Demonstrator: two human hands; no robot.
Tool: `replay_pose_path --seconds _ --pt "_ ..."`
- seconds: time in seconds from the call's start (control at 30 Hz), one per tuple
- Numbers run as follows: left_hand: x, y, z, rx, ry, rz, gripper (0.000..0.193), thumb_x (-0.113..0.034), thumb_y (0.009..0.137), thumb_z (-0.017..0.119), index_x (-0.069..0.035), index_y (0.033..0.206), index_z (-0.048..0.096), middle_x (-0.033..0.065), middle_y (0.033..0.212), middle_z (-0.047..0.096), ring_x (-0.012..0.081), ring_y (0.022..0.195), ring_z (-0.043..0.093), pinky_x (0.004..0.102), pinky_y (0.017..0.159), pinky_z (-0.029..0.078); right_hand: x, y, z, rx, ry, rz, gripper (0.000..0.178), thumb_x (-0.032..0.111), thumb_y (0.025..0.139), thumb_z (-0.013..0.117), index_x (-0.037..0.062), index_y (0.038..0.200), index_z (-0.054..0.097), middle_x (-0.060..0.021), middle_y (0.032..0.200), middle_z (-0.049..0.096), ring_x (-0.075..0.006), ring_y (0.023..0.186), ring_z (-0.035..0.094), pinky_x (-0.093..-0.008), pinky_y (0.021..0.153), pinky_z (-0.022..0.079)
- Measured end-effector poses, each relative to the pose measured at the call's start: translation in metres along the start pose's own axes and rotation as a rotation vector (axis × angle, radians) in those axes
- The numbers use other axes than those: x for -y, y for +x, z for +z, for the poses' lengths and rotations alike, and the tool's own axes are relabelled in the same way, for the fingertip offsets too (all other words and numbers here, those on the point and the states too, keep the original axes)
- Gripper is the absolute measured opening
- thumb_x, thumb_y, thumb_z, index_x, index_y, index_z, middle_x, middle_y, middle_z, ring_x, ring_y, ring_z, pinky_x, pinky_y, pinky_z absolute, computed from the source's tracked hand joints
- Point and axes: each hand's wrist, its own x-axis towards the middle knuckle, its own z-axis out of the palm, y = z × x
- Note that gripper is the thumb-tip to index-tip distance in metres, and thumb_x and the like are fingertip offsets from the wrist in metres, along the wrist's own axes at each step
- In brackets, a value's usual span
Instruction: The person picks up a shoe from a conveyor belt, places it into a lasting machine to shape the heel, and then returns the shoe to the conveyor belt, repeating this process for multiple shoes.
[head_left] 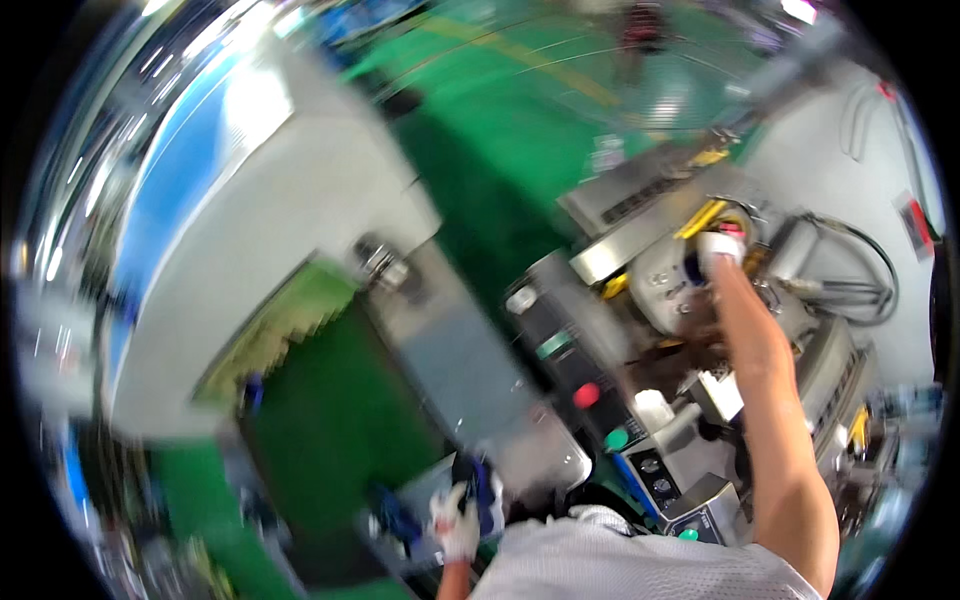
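My left hand (455, 527), in a white glove, is low in the picture beside a dark blue and white shoe-like piece (480, 487). Its fingers are smeared by motion, so whether they grip the piece is unclear. Another dark blue piece (398, 520) lies to its left on a grey tray (425, 487). My right arm stretches far forward to the right, and my white-gloved right hand (720, 248) is at the round metal head of a machine (660, 285). Something pinkish red (733, 231) shows by that hand; its fingers cannot be made out.
A black control panel (560, 350) with a red button (587, 396) and a green button (616, 439) stands between my arms. Left of it is a grey table (470, 365). A large white and blue machine (290, 200) fills the left. Black hoses (885, 270) loop at the right.
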Motion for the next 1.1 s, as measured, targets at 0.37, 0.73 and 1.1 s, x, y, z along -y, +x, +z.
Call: replay_pose_path --seconds 0.37,0.73,1.1 --pt "0.127 -0.02 0.002 -0.44 0.074 -0.208 0.035 -0.011 0.079 0.076 -0.014 0.114 0.072 0.0156 0.11 0.062 0.0338 0.103 0.062 0.0439 0.091 0.051 0.076 -0.204 -0.087 -0.273 -0.006 -0.756 0.076 0.042 0.099 0.06 -0.0034 0.155 0.033 -0.0241 0.155 0.043 -0.0358 0.14 0.046 -0.0402 0.116 0.035" --pt "0.158 0.077 -0.082 -0.216 -0.139 0.099 0.047 -0.021 0.088 0.072 -0.01 0.133 0.063 0.025 0.142 0.047 0.0426 0.131 0.046 0.0507 0.111 0.038 -0.025 -0.495 -0.006 0.225 -0.89 -0.509 0.102 0.03 0.08 0.07 -0.0029 0.161 0.016 -0.0262 0.168 0.009 -0.0425 0.156 0.004 -0.048 0.128 0.002" --pt "0.415 0.46 -0.221 -0.479 0.353 0.161 0.059 -0.01 0.091 0.061 -0.005 0.148 0.046 0.0216 0.153 0.042 0.0427 0.137 0.043 0.0505 0.113 0.037 -0.098 -0.553 -0.017 0.115 -1.136 -0.547 0.081 0.05 0.091 0.061 -0.0006 0.151 0.039 -0.0232 0.13 0.06 -0.035 0.114 0.056 -0.044 0.1 0.038"
